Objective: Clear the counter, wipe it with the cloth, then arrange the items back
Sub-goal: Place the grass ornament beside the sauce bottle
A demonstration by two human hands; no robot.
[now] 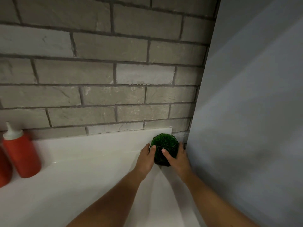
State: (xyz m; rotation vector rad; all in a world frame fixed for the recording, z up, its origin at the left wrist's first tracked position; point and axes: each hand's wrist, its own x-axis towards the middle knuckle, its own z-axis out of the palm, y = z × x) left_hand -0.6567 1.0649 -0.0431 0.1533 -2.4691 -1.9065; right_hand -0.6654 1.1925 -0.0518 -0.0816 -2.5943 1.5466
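Right now both hands hold a small dark pot of green grass (164, 145) at the far right corner of the white counter (98, 161), tucked where the brick wall (98, 71) meets a grey side panel (254, 112). The left hand (146, 157) cups the pot's left side with its thumb laid over the front rim. The right hand (176, 157) wraps the right side, and its fingers (180, 145) curl round the pot next to the panel. Whether the pot rests on the counter or is just off it cannot be told, so the step may be lifting it away or setting it back. Either way, the corner is tight. The pot should travel straight up or down before any sideways move, so the right knuckles do not scrape the panel. It is best held level so the grass stays upright, with the grip low on the faceted sides instead of on the blades. At the left edge a red squeeze bottle (21, 154) stands near the wall, well apart, with a second red shape (4, 169) beside it, so a path toward the front edge looks free.
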